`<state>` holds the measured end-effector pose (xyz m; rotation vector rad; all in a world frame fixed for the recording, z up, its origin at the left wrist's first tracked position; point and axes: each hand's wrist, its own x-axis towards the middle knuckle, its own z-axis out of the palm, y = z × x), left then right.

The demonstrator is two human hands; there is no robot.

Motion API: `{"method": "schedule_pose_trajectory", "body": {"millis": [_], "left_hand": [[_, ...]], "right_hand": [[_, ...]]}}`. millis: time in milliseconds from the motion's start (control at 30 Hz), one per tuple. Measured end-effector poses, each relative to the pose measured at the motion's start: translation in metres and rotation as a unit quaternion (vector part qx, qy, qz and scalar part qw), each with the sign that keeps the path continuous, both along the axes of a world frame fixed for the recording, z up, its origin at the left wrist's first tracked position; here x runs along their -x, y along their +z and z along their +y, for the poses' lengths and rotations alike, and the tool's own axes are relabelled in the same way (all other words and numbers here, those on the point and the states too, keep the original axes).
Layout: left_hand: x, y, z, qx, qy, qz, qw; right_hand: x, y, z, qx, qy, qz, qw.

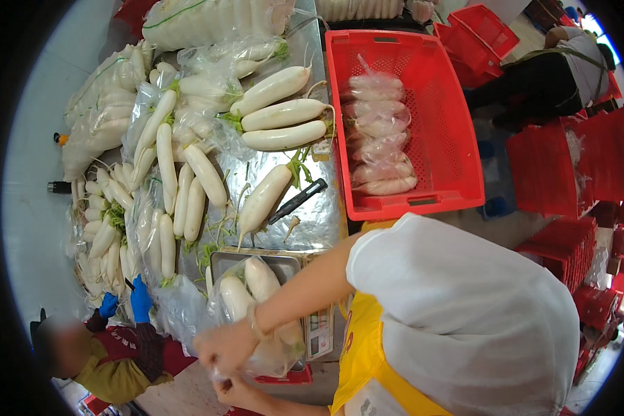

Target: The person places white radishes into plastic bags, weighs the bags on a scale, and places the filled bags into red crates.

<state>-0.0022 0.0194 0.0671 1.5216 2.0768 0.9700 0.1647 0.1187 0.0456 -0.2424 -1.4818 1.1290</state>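
Both of my hands are at the gathered mouth of a clear plastic bag holding several white daikon radishes. My right hand, slightly blurred, grips the bag's neck. Close beside it, my left hand pinches the plastic with its fingertips. The bag rests on the metal tray of a weighing scale; my right forearm hides part of both. Just beyond the tray, a loose daikon with green stem stubs lies on the metal tabletop next to a black-handled tool.
A red plastic crate with bagged daikon stands beside the table. Loose daikon and large filled sacks crowd the far side. A co-worker's blue-gloved hands are nearby. Another person bends among red crates.
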Motion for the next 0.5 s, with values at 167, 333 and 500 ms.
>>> {"method": "schedule_pose_trajectory", "body": {"millis": [167,333,500], "left_hand": [[0.015,-0.085,-0.008,-0.11,0.067,0.098,0.987],[-0.094,0.064,0.007,-0.172,0.099,0.04,0.979],[-0.167,0.112,0.011,-0.133,-0.119,-0.037,0.983]], "right_hand": [[-0.094,-0.091,-0.029,-0.101,0.036,-0.244,0.964],[-0.093,-0.012,-0.037,-0.129,-0.234,-0.111,0.957],[-0.092,0.002,-0.008,-0.041,-0.101,-0.188,0.976]]}}
